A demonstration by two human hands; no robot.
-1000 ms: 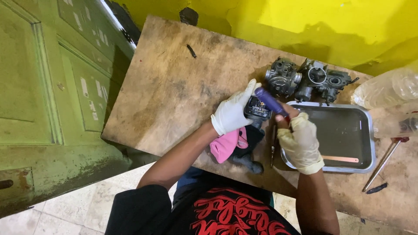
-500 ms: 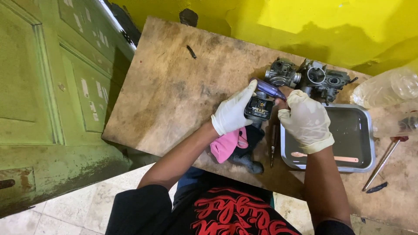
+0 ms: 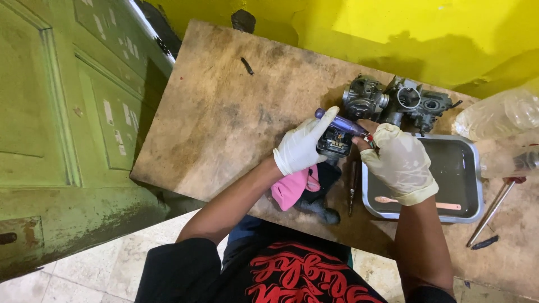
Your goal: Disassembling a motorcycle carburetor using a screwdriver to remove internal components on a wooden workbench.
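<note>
Two gloved hands are meeting over the wooden surface [image 3: 224,112] in the head view: the left hand [image 3: 300,147] is curling shut around a small dark carburetor part [image 3: 334,141], holding it just above a pink rag [image 3: 292,188]. The right hand [image 3: 400,163] is closing on a purple-handled tool [image 3: 339,122], whose long axis is slanting up-left across the part, between both hands.
</note>
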